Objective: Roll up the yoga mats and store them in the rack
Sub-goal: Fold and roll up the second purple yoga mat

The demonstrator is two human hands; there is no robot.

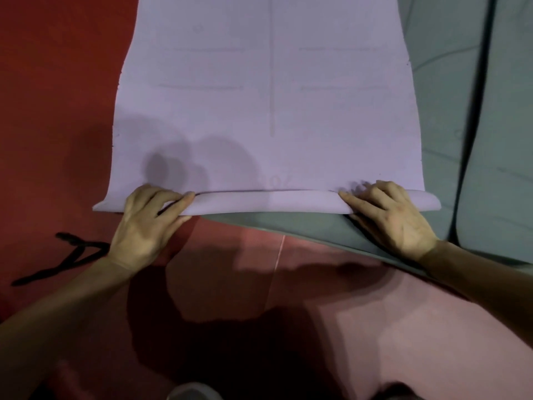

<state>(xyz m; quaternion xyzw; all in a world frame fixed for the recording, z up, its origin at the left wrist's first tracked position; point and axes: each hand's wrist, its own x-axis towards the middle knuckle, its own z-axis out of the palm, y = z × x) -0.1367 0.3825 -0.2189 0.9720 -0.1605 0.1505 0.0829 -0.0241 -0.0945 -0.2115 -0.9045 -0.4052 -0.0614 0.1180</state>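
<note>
Rolling is barely begun: the purple mat (271,111) lies flat on the red floor (57,82), long axis running straight away from the person, its first turn (265,202) curled crosswise at the near end. The left hand (144,226) and right hand (389,217) each clutch one end of that turn, so the push should go forward; grey mats (450,111) lie alongside at right.

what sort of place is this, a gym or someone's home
Likely a yoga or fitness studio, though not certain: a purple yoga mat with alignment lines, more grey-green mats laid beside it, and a red floor.
</note>
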